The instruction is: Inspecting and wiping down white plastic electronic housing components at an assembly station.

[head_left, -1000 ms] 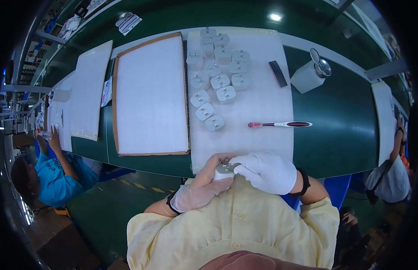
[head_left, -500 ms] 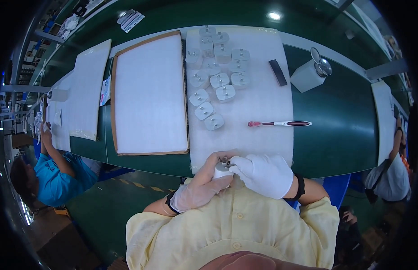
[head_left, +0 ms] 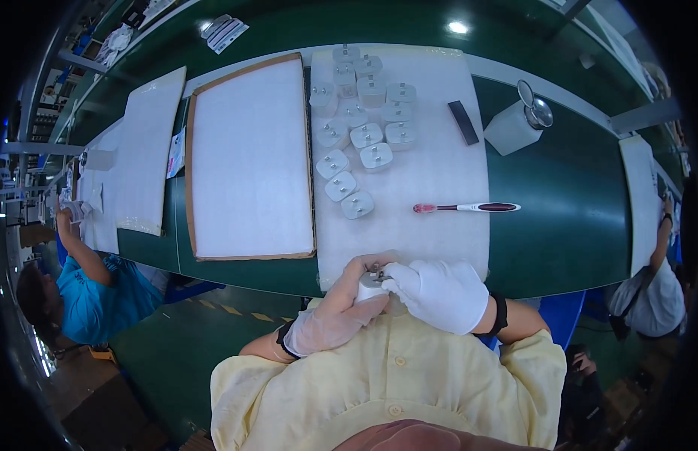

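In my left hand (head_left: 336, 312), which wears a thin translucent glove, sits a white power plug adapter (head_left: 370, 286), its metal prongs facing up. My right hand (head_left: 443, 292), in a white cloth glove, is closed with its fingertips right at the prongs; what they pinch, if anything, is too small to make out. Both hands are at the near edge of the white foam sheet (head_left: 446, 248), close to my chest. Farther off on that sheet stand several similar white plug adapters (head_left: 358, 204), prongs up. A toothbrush (head_left: 469, 207) with a red-and-white handle lies to their right.
Left of the sheet is a shallow cardboard tray (head_left: 189, 173) with a white lining. A dark grey block (head_left: 463, 122) lies at the sheet's right side, beside a white pump bottle (head_left: 514, 128) with a metal top. Co-workers (head_left: 101, 289) sit at both sides.
My hands stay at the adapter with barely any shift. At the left, the co-worker's arm has moved slightly.
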The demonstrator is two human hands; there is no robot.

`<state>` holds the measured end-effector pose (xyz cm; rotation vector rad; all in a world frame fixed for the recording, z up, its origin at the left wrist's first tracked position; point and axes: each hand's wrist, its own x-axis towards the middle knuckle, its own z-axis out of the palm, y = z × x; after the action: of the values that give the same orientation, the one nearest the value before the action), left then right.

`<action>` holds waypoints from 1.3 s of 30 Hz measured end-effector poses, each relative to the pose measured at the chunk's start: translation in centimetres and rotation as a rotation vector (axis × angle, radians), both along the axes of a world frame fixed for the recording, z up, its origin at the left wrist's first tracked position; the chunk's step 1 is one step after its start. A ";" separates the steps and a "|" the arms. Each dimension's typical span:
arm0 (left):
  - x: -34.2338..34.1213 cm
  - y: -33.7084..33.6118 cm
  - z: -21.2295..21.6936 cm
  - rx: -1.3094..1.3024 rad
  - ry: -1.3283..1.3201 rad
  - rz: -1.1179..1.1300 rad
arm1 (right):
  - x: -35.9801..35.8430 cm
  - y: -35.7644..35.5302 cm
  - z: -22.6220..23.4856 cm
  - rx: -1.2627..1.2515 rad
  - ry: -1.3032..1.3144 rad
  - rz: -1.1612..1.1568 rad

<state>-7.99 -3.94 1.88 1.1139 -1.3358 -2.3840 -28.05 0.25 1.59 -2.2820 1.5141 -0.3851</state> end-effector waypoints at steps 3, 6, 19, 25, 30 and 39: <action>0.1 0.3 -0.3 -0.088 -0.012 -0.001 | 0.0 0.1 0.0 -0.009 0.027 0.013; 0.3 0.6 -1.1 -0.265 0.024 -0.008 | 0.0 0.2 0.0 -0.024 0.025 0.023; 0.3 0.9 -1.3 -0.249 0.037 -0.018 | -0.6 -0.2 0.2 0.042 -0.087 0.115; 0.0 -0.1 -0.2 0.002 0.022 -0.031 | -1.3 -0.8 -1.1 0.191 -0.393 0.044; -0.5 -0.4 -1.1 0.019 0.123 0.132 | -3.1 -2.2 0.6 0.676 -0.938 -0.309; -3.1 -1.9 -2.9 -0.524 -0.027 0.110 | -1.2 -2.6 -2.3 0.605 -0.987 -0.480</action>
<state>-11.08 -5.80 -1.05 1.0271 -1.7188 -1.7874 -29.22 -2.39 -0.72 -0.9740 1.3221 -0.8697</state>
